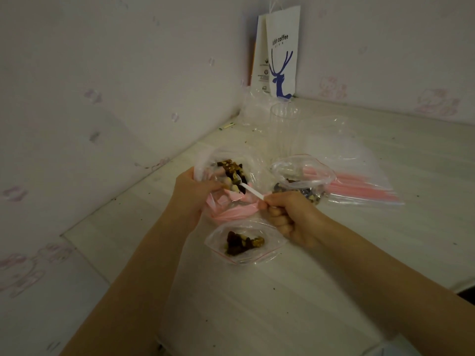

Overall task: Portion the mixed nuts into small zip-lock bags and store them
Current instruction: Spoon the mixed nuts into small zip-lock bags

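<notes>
left hand (194, 194) grips nut bag (205, 162) mouth; right hand (291, 220) pinches spoon (250, 189) handle, bowl pointing up-left into bag.

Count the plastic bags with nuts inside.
3: the large bag gripped by the left hand, spoon dipped in; the small bag on the table nearest the camera; the open bag beyond the right hand. Clear bags farther back look empty; more may be hidden.

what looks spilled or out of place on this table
Small dark crumbs lie scattered across the table, some near the corner, some in front of the open small bag of nuts. They look like stray nut bits. Otherwise nothing stands out.
</notes>
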